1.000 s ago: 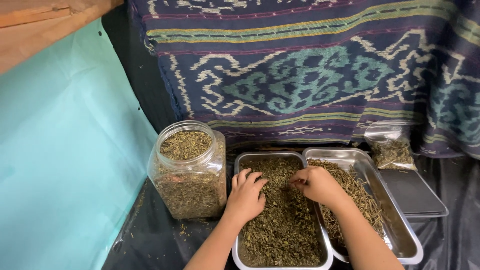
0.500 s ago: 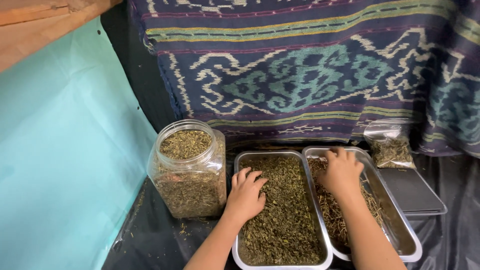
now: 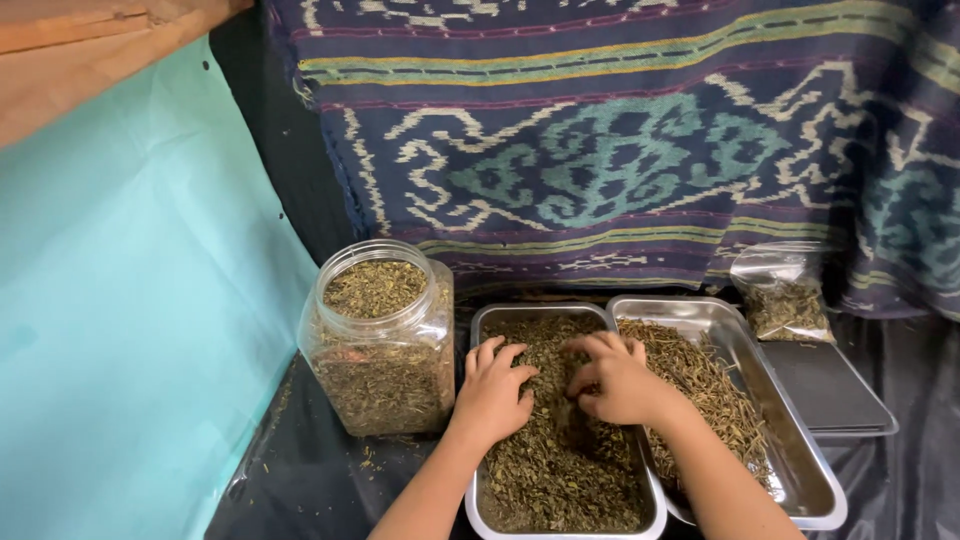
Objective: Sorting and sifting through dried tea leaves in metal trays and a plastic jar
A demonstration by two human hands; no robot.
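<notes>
I see both hands down in the left steel tray [image 3: 478,330], which is filled with dried, chopped green-brown herb [image 3: 560,470]. My left hand [image 3: 492,395] lies palm down on the herb near the tray's left wall, fingers spread and lightly bent, gripping nothing. My right hand [image 3: 612,378] sits just beside it toward the middle of the tray, fingers curled inward so the tips press into the herb; whether it has pinched up any leaf I cannot tell. The two hands are close but apart.

A second steel tray [image 3: 800,470] overlaps the first tray's right rim and holds a longer, strawlike dried plant [image 3: 700,380] along its left half, the right half bare metal. To the left stands a clear plastic jar [image 3: 380,335], lidless, nearly full of the same kind of herb. A small clear bag [image 3: 785,292] of dried material rests behind the trays on the right, above a flat dark slab [image 3: 830,390]. Everything sits on black sheeting [image 3: 300,470] strewn with crumbs. A patterned woven cloth [image 3: 620,150] in blue, purple and teal hangs behind, with a turquoise panel [image 3: 120,330] on the left
</notes>
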